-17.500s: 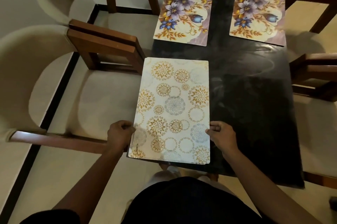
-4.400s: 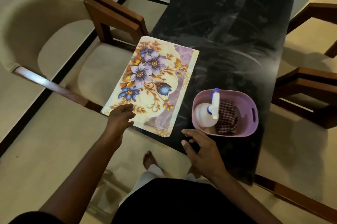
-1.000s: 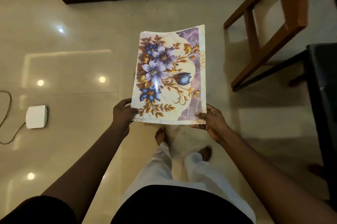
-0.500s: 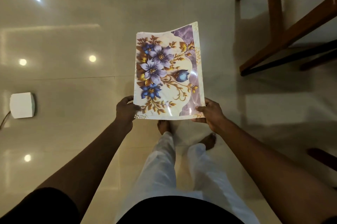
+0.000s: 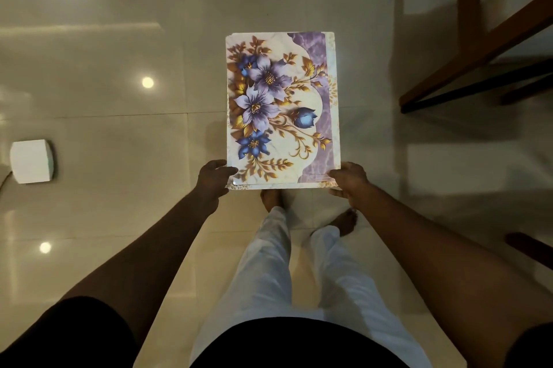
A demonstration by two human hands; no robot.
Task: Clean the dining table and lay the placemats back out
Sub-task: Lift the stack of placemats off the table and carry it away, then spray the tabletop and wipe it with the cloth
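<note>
Item 1, placemat stack (image 5: 281, 104): top mat printed with purple and blue flowers, gold leaves and a purple band down its right side. I see edges of at least one more mat under it along the right and near sides. It is held off the floor (image 5: 119, 143), roughly level, in front of the person's body, above their bare feet (image 5: 270, 198).

Item 2, left hand (image 5: 214, 179): pinches the stack's near left corner, thumb on top.

Item 3, right hand (image 5: 348, 182): grips the near right corner, thumb on top; I cannot see the fingers beneath.

Item 4, floor: glossy pale tile, with round light reflections.

Item 5, white box (image 5: 31, 161): lies on the floor at its left edge, well apart from the stack.

Item 6, wooden chair frame (image 5: 478, 58): stands at the far right corner.

Item 7, white trousers (image 5: 269, 263): below the stack.
</note>
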